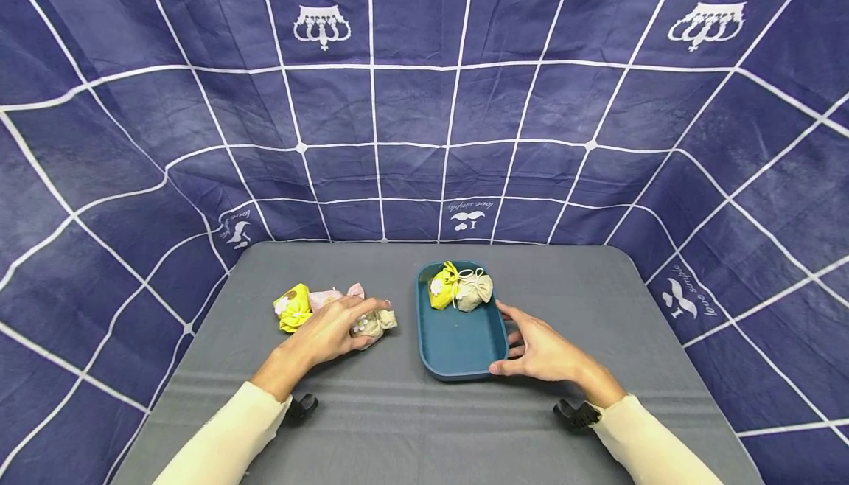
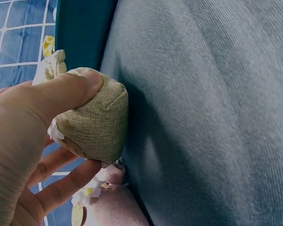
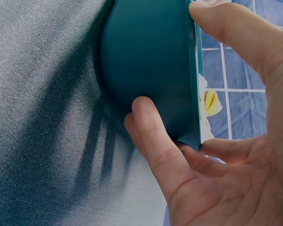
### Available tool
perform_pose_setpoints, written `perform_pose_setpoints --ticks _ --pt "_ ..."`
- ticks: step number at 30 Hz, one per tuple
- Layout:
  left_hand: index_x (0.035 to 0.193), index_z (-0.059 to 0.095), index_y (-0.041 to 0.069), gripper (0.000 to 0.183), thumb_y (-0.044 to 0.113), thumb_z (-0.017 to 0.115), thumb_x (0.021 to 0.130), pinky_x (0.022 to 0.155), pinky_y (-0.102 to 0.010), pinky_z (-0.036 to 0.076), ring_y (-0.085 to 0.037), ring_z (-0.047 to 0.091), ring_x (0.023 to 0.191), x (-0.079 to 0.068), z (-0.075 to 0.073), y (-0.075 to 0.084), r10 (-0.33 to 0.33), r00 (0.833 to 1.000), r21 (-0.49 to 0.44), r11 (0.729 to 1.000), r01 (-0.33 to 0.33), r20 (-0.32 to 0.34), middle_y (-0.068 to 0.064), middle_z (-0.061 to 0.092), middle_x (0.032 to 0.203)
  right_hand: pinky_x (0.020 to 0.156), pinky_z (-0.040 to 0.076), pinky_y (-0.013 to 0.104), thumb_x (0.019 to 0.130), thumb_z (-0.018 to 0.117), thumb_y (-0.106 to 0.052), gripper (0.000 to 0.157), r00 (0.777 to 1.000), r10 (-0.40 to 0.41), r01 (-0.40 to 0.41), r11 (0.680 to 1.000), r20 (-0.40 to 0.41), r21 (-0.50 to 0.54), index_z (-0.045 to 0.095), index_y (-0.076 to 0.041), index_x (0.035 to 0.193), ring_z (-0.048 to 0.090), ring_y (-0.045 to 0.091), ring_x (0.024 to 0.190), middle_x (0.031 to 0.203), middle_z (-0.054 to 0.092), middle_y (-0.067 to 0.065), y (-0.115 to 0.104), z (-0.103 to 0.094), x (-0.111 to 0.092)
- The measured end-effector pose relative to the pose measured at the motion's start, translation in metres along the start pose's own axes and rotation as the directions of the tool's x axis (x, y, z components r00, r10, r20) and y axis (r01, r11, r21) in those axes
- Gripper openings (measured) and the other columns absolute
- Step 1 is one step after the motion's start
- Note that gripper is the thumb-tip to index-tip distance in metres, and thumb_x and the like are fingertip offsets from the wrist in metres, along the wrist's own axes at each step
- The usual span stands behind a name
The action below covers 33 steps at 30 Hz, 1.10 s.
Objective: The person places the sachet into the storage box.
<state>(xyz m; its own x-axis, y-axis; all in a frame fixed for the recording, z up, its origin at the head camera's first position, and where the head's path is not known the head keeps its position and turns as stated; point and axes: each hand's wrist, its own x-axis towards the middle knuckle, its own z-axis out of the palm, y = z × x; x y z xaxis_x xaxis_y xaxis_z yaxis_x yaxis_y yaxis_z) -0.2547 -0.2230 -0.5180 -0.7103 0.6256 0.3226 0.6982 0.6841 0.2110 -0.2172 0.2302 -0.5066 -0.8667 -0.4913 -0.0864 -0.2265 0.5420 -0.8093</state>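
A gray-covered table (image 1: pixel 398 426) stood within blue, white-gridded cloth (image 1: pixel 411 116).
The left hand (image 1: pixel 328 334) pinched a beige pouch (image 1: pixel 374 326) at the blue tray's (image 1: pixel 458 349) nine o'clock; a pink pouch (image 1: pixel 323 298) and yellow pouch (image 1: pixel 293 309) lay farther out. The right hand (image 1: pixel 547 349), fingers spread, touched the tray at three; a second yellow pouch (image 1: pixel 441 292) and second beige pouch (image 1: pixel 474 293) sat inside toward twelve.
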Motion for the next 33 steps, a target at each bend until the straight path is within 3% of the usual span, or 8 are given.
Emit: perform_pose_setpoints --ticks 6,12,19,33 --pt "0.149 0.074 0.025 0.069 0.024 0.104 0.087 0.095 -0.048 0.069 -0.023 0.083 0.109 0.007 -0.004 0.006 -0.050 0.998 -0.044 0.998 0.048 -0.029 -0.004 0.085 0.124 0.087 0.067 0.025 0.088 0.104 -0.036 0.127 1.000 0.008 -0.008 0.999 -0.007 -0.039 0.027 0.004 0.181 0.082 0.015 0.099 0.138 0.070 0.030 -0.002 -0.001 -0.001" --pt "0.150 0.073 0.022 0.070 0.021 0.104 0.088 0.122 -0.059 0.060 -0.031 0.082 0.131 0.013 -0.007 0.010 -0.083 0.995 -0.088 0.993 0.078 -0.052 -0.006 0.084 0.137 0.085 0.066 0.025 0.088 0.103 -0.036 0.126 1.000 0.008 -0.009 0.998 -0.006 -0.068 0.028 0.003 0.181 0.081 0.011 0.096 0.130 0.072 0.026 -0.004 -0.002 0.001" --pt "0.151 0.072 0.023 0.068 0.022 0.103 0.089 0.099 -0.050 0.068 -0.024 0.082 0.117 0.021 -0.010 0.019 -0.114 0.990 -0.114 0.988 0.104 -0.078 -0.004 0.083 0.138 0.085 0.066 0.025 0.088 0.103 -0.036 0.127 1.000 0.019 -0.019 0.999 0.006 -0.050 0.026 0.003 0.181 0.081 0.012 0.096 0.130 0.072 0.025 -0.002 -0.001 0.000" --pt "0.153 0.070 0.019 0.068 0.022 0.101 0.091 0.107 -0.054 0.067 -0.031 0.082 0.127 0.043 -0.008 0.040 -0.091 0.986 -0.144 0.987 0.071 -0.138 -0.004 0.082 0.144 0.085 0.067 0.025 0.089 0.103 -0.035 0.125 1.000 0.004 -0.003 0.999 0.008 -0.041 0.026 0.002 0.182 0.081 0.012 0.096 0.131 0.070 0.026 0.000 0.002 -0.001"
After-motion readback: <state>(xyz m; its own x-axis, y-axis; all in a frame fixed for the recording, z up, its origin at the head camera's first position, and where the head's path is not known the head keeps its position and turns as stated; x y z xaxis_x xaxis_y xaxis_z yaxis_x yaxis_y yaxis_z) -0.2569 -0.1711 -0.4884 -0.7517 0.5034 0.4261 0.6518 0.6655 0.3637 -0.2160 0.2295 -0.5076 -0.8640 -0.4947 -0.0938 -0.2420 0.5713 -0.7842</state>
